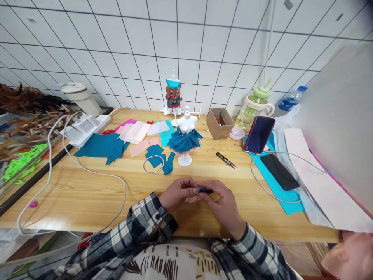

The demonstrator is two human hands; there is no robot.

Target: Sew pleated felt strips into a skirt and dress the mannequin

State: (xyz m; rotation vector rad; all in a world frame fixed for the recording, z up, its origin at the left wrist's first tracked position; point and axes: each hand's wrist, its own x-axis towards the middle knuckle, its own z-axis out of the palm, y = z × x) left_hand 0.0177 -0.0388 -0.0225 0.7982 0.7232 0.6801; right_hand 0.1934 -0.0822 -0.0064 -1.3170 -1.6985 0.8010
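Observation:
Close together near the table's front edge, my left hand [181, 192] and my right hand [220, 200] pinch a small piece of dark blue material [205, 191]. A bit of pale pink material [192, 198] shows under my left fingers. Beyond my hands, a small white mannequin [186, 122] stands upright in a pleated teal skirt [185, 142] with pink showing at its hem. To its left lie a silver ring [145, 165] and cut teal pieces [168, 164]. Black thread snips [226, 160] lie to its right.
Behind stands a second dressed mannequin [173, 95]. A cardboard box [219, 130], a pink dish [237, 133], a green-lidded jug [253, 109] and two phones are at right. Left are teal cloth [100, 146], a power strip [87, 130] and a loose white cable [124, 184].

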